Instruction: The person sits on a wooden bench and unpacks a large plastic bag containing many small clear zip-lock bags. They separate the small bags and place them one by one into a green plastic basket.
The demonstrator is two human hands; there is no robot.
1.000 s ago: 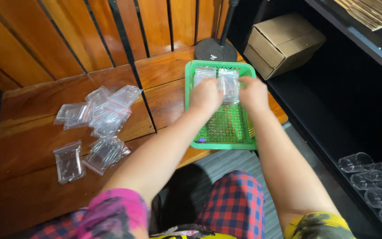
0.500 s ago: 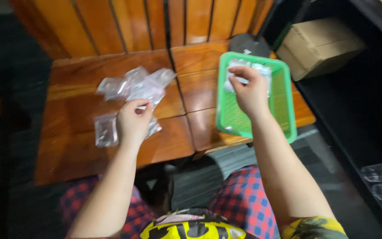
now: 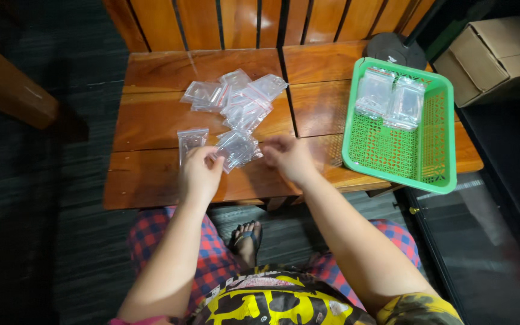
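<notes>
Small clear plastic bags (image 3: 237,148) lie in a loose bunch on the near plank of the wooden table (image 3: 151,186), right between your two hands. Your left hand (image 3: 201,171) sits at the bunch's left edge, its fingers curled and pinching the nearest bag by its corner. Your right hand (image 3: 287,156) is on the other side, fingers bent and reaching in toward the bunch; whether they actually grip a bag or only touch it, you cannot tell from this angle. Just left of your left hand, a single clear bag (image 3: 190,142) lies flat by itself on the wood, its lower end under your fingertips.

Further back, toward the middle of the table, a bigger scatter of the same bags (image 3: 236,96) is spread across the planks, overlapping one another, well apart from both hands.

Off to your right, a green plastic basket (image 3: 392,156) rests on the table's right part, clear of your right hand. In its far end two neat stacks of bags (image 3: 391,99) lie side by side. Beyond it stands a cardboard box (image 3: 495,54).
</notes>
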